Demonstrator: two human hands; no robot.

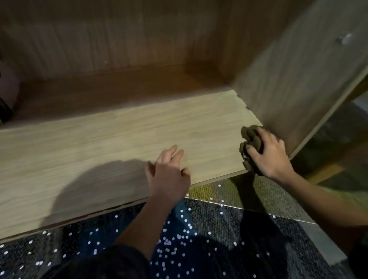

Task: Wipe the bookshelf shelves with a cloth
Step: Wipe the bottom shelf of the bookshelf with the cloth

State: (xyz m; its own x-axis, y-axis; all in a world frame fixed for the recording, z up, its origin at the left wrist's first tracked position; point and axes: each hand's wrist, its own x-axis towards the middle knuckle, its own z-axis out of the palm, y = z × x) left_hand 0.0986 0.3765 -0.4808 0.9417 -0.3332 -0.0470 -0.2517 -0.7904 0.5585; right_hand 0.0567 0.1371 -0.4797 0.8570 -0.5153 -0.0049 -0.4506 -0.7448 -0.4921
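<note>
Wiping step underway: right hand (268,152) clutches the bunched cloth (250,144) at the shelf (82,151) front-right corner (by side panel (310,84)), left hand (168,169) lies flat, fingers relaxed, bracing; next prob. needs a leftward sweep w/ pressure.

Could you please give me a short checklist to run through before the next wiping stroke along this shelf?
1. Grip on the cloth: ok. The right hand has its fingers curled round the bunched cloth.
2. Cloth on the shelf: ok. It appears to sit at the front right corner, beside the side panel.
3. Path to the left free: not ok. The left hand rests on the shelf just left of the cloth.
4. Cloth spread for good coverage: not ok. It is crumpled into a wad.
5. Dust remaining on the shelf: cannot tell. The light is dim.
</note>
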